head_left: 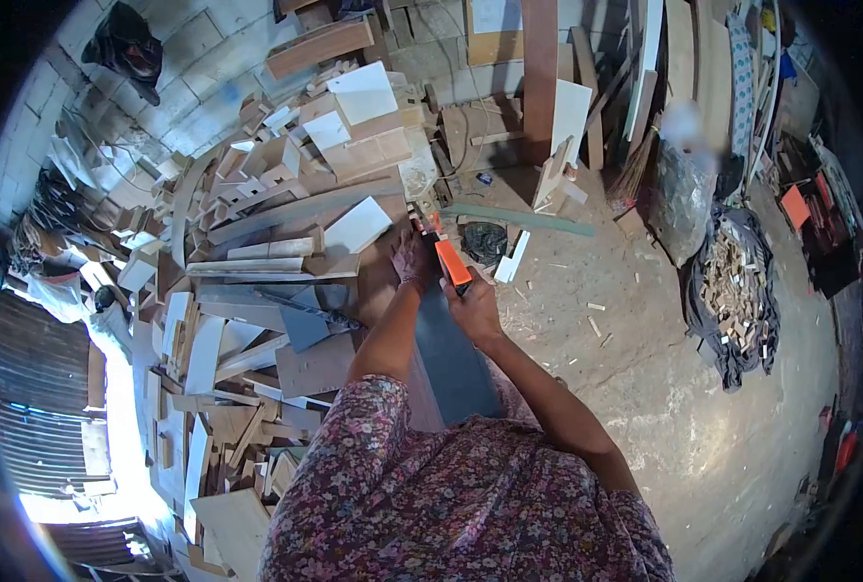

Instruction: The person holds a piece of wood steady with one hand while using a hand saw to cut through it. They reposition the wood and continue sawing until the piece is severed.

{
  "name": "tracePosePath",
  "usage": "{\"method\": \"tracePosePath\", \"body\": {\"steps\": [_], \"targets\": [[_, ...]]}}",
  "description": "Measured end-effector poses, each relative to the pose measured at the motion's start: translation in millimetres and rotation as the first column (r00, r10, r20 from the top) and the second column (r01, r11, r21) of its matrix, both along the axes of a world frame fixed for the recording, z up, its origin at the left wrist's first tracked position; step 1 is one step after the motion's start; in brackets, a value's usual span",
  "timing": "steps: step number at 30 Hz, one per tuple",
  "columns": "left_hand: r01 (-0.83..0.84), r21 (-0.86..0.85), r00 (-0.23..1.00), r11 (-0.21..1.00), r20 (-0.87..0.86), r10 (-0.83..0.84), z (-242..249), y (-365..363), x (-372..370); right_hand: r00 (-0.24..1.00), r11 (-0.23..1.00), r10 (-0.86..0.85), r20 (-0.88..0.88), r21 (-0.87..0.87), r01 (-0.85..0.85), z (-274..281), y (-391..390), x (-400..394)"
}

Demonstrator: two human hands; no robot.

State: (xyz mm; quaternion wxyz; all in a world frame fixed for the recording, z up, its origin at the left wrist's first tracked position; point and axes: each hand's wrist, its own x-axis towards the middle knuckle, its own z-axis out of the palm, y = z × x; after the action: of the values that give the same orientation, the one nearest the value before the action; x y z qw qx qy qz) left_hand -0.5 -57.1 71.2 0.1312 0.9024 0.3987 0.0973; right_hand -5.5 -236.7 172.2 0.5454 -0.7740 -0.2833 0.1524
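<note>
My right hand [475, 310] is wrapped round the rear end of an orange-and-black hand tool [451, 262], whose exact kind I cannot make out. The tool points away from me, over the far end of a long dark grey board [449, 354] that runs out from my lap. Just left of the tool, my left hand [411, 260] lies with its fingers stretched forward, close to the board's far end. Its fingertips are near the tool's front, where small details are hard to read.
Stacked wood offcuts [286, 184] crowd the left side, with a white panel [358, 224] near my left hand. Ahead lie a black plastic bag [485, 242] and a green strip [523, 219]. A sack of wood scraps [732, 291] stands right. Small chips litter the concrete floor [635, 349].
</note>
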Motion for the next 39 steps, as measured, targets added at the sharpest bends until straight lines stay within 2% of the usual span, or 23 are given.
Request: {"method": "tracePosePath", "body": {"steps": [1,3,4,5,7,8,9,11,13,16,18,21,23,25,26,28,29,30,31,33,35,39], "targets": [[-0.008,0.004,1.000,1.000,0.001,0.008,11.3,-5.6,-0.7,1.000,1.000,-0.003,0.005,0.007,0.003,-2.1,1.7,1.1],[0.023,0.018,0.991,1.000,-0.129,-0.021,24.3,-12.3,-4.7,1.000,1.000,0.020,0.008,0.020,-0.020,-3.3,5.9,0.8],[-0.017,0.156,1.000,0.988,-0.002,0.018,-11.4,-2.2,-2.5,0.999,0.999,0.027,-0.020,0.040,-0.026,-3.0,7.6,1.5],[-0.009,0.113,0.992,0.994,-0.128,0.024,18.0,-13.2,-5.6,0.998,0.998,0.033,-0.047,0.059,-0.031,-2.5,10.2,2.3],[-0.010,0.105,0.994,0.994,-0.107,0.021,7.5,-2.6,-4.7,0.998,0.996,0.045,-0.038,0.078,-0.042,-8.9,16.4,4.2],[-0.012,0.100,0.994,0.995,-0.107,0.023,1.6,-1.6,-4.4,0.999,0.996,0.034,0.021,0.080,-0.035,-14.4,19.4,7.5],[-0.007,0.140,0.998,0.990,-0.065,0.016,-4.8,-0.9,-6.0,0.997,0.996,0.022,0.079,0.082,-0.029,-20.2,21.0,9.7],[-0.010,0.183,1.000,0.983,-0.023,0.015,-15.4,3.9,-9.2,0.998,0.996,0.037,0.047,0.075,-0.040,-18.1,23.1,11.9],[-0.028,0.368,0.983,0.929,0.177,-0.041,-21.9,4.7,-12.3,0.999,0.997,0.048,0.015,0.066,-0.049,-16.5,24.7,13.3],[-0.032,0.303,0.969,0.953,0.244,-0.046,-21.6,5.6,-10.8,0.998,0.996,0.059,-0.005,0.063,-0.059,-11.9,25.4,22.0],[-0.016,0.308,0.966,0.951,0.251,-0.065,-46.2,19.9,-7.0,0.986,0.992,0.118,-0.117,-0.030,-0.122,-3.9,28.9,34.7],[0.000,0.297,0.962,0.955,0.259,-0.080,-35.7,12.6,-11.5,0.977,0.988,0.148,-0.155,-0.029,-0.155,-2.6,41.3,44.0],[-0.001,0.279,0.960,0.960,0.269,-0.077,-40.2,13.6,-10.9,0.980,0.985,0.153,-0.127,-0.056,-0.161,-3.6,45.7,40.2],[-0.030,0.324,0.957,0.946,0.283,-0.067,-52.5,19.7,-9.0,0.991,0.999,0.046,0.127,0.012,-0.048,-4.6,42.4,21.5],[-0.034,0.318,0.955,0.947,0.290,-0.063,-36.6,15.7,-9.5,0.995,0.995,0.092,0.044,-0.031,-0.091,1.0,37.6,12.7],[-0.098,0.144,0.985,0.985,0.156,0.076,-11.1,6.4,-11.1,0.992,0.991,0.120,0.045,-0.065,-0.117,27.3,12.3,-8.9],[-0.095,0.134,0.985,0.986,0.156,0.074,-26.1,8.8,-10.3,0.989,0.986,0.145,0.036,-0.092,-0.141,37.8,-1.4,-19.8],[-0.092,0.173,0.977,0.981,0.204,0.056,-40.4,14.8,-8.0,0.989,0.985,0.145,0.038,-0.099,-0.141,36.3,-12.9,-24.7],[-0.095,0.214,0.967,0.972,0.251,0.040,-47.9,18.3,-7.0,0.990,0.989,0.137,-0.032,-0.044,-0.138,34.6,-24.5,-26.3],[-0.085,0.162,0.966,0.983,0.254,0.041,-37.9,12.8,-9.0,0.986,0.991,0.130,-0.107,0.004,-0.130,36.9,-41.4,-30.8],[-0.139,0.366,0.925,0.920,0.380,-0.012,-46.5,14.8,-7.6,0.987,0.992,0.122,-0.108,-0.016,-0.124,46.5,-55.4,-35.6],[-0.061,0.227,0.955,0.972,0.296,-0.009,-31.1,19.8,-9.8,0.970,0.996,0.080,-0.228,0.056,-0.069,29.6,-62.9,-35.5]]}}
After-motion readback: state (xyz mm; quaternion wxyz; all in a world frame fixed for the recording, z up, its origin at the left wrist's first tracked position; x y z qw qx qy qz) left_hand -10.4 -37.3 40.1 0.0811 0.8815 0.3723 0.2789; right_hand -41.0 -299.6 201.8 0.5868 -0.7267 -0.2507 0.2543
